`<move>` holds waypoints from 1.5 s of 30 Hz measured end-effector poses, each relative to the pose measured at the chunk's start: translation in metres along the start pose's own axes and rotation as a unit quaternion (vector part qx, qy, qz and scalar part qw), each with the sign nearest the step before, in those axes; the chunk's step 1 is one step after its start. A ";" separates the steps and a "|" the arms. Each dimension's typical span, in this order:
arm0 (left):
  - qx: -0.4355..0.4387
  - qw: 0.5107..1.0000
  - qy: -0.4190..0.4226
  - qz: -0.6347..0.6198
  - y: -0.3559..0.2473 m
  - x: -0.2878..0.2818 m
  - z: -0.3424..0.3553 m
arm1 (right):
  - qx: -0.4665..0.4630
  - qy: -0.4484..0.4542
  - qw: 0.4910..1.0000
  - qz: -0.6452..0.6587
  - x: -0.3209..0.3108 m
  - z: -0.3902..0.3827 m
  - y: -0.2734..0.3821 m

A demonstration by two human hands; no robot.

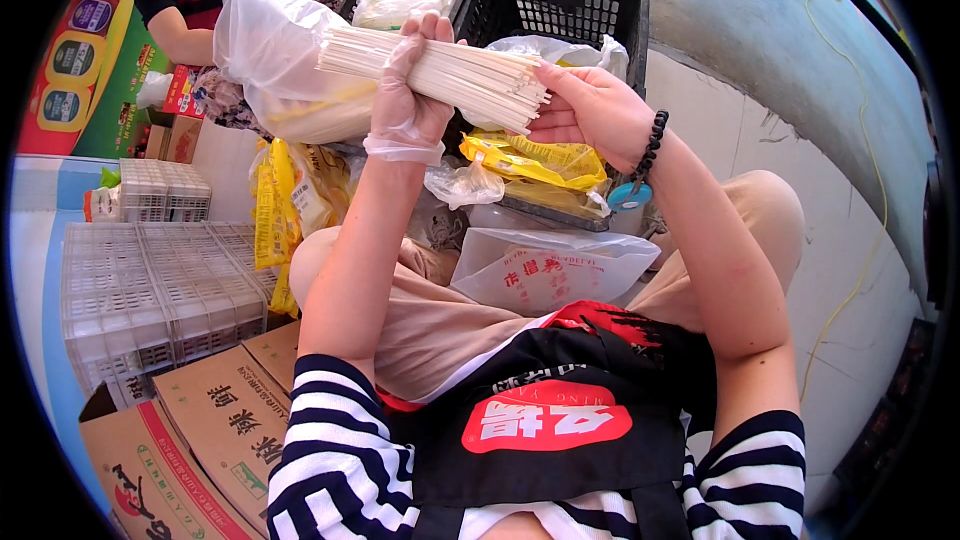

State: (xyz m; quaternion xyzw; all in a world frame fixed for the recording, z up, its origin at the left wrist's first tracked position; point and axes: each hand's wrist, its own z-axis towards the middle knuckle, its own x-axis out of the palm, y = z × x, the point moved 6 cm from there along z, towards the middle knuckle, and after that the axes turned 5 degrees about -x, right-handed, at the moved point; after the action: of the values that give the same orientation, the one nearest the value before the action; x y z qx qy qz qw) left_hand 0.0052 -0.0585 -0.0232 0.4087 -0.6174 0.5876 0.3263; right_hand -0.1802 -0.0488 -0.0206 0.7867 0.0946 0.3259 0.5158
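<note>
A bundle of thin, pale sticks (475,78) lies slantwise across the upper middle, its right end a little lower. My left hand (408,110), in a clear thin glove, wraps round the bundle near its middle. Bare, with a black bead bracelet and a blue tag at the wrist, my right hand (605,120) has its thumb and fingers at the right-hand ends. Yellow plastic packets (540,162) lie below the bundle in a dark crate. Left of my left hand bulges a large translucent white bag (275,65).
Black crates (565,2) stand beyond my hands, one with a pale packed bundle (405,2). White baskets (165,290) and cardboard boxes (220,430) are at the left. A white printed bag (550,265) lies between my knees. Another person's arm (185,35) shows upper left. A yellow cord (872,130) crosses the floor.
</note>
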 end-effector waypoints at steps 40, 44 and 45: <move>0.039 0.991 -0.077 0.106 0.003 0.009 -0.007 | -0.304 -0.152 0.800 -0.494 -0.007 -0.014 0.045; 0.044 0.988 -0.095 0.111 0.004 0.008 -0.008 | -0.316 -0.168 0.784 -0.507 -0.004 -0.017 0.049; 0.044 0.989 -0.093 0.109 0.004 0.008 -0.008 | -0.316 -0.173 0.782 -0.508 -0.004 -0.017 0.049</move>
State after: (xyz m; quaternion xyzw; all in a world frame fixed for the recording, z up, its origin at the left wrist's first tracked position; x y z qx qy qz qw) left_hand -0.0027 -0.0518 -0.0176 0.4059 -0.6594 0.6055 0.1837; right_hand -0.2031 -0.0601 0.0251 0.4607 0.2814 -0.1133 0.8341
